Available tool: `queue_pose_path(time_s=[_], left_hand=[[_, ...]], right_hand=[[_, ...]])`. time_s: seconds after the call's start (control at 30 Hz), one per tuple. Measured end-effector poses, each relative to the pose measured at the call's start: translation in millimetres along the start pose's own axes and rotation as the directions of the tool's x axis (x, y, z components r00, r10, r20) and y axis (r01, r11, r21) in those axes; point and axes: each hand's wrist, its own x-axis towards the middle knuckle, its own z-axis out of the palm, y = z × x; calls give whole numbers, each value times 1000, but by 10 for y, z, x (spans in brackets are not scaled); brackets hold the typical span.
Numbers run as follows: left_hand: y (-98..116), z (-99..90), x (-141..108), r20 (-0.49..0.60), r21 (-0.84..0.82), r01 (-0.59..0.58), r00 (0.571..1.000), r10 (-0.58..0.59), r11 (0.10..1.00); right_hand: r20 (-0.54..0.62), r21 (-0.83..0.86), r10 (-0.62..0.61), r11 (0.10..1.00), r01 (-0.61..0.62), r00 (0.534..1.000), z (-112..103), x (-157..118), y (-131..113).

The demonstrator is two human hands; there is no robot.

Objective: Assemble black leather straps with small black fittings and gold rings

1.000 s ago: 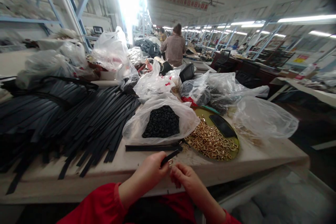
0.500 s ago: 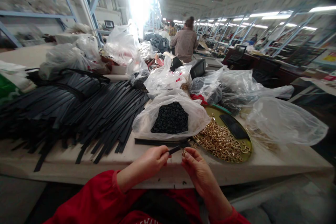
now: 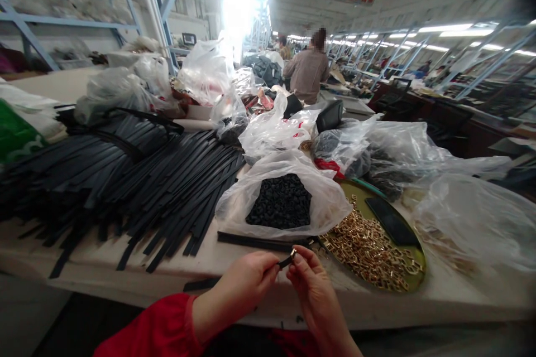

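Near the table's front edge, my left hand [image 3: 250, 280] pinches a black strap [image 3: 285, 261] close to its end. My right hand [image 3: 309, 278] holds a small gold buckle [image 3: 293, 254] between thumb and fingertips, at the strap's tip. Whether the strap passes through the buckle is too small to tell. To the right, many gold buckles [image 3: 364, 245] lie on a round yellowish tray [image 3: 412, 281]. Behind my hands, an open plastic bag [image 3: 234, 206] holds small black loops [image 3: 280, 201]. A darker strip [image 3: 255, 241] lies in front of the bag.
A large pile of black straps [image 3: 167, 189] covers the table's left side. A dark phone-like slab [image 3: 391, 220] rests on the tray. Clear plastic bags [image 3: 473, 217] stand at the back and right. Farther off, a person [image 3: 307, 70] has their back turned.
The strap end and the gold buckle have come together, and my hands are closer to each other. The view has shifted, so the table's contents appear lower and the tray farther right.
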Motion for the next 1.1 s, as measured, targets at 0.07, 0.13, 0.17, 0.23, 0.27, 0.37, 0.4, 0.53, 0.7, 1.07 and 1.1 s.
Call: queue_pose_path(time_s=[0.07, 0.13, 0.17, 0.23, 0.27, 0.37, 0.4, 0.53, 0.7, 1.07, 1.1], left_hand=[[-7, -21, 26, 14, -42, 3, 1000, -3, 999], [-18, -38, 53, 39, -110, 25, 999, -21, 994], [-24, -45, 65, 47, -147, 47, 998, -40, 988], [-36, -60, 80, 85, -213, 124, 990, -108, 969], [-39, -68, 83, 122, -242, 175, 981, -149, 954], [-26, -87, 79, 239, -337, 317, 940, -245, 887], [-14, -89, 75, 264, -381, 346, 929, -258, 857], [45, -69, 58, 301, -527, 402, 912, -278, 749], [55, -22, 6, 347, -578, 482, 875, -337, 659], [-82, 67, -147, 349, -633, 430, 901, -258, 644], [-84, 61, -155, 336, -636, 420, 906, -257, 647]], right_hand=[[28, -80, 4, 997, -2, 1000, 6, 19, 41], [58, -150, 3, 989, 6, 998, 14, 30, 79], [66, -171, -3, 985, 14, 998, 18, 35, 88], [45, -163, -19, 986, 26, 999, 27, 47, 82], [23, -140, -22, 990, 25, 999, 30, 53, 70], [-23, -83, -17, 996, 15, 1000, 39, 62, 46], [-10, -101, -22, 995, 21, 1000, 40, 57, 53], [104, -308, -90, 944, 118, 991, 21, -11, 121], [147, -415, -99, 897, 152, 984, 5, -127, 98], [183, -367, 0, 928, 68, 983, 16, -250, 58], [206, -371, 6, 926, 73, 979, 8, -264, 67]])
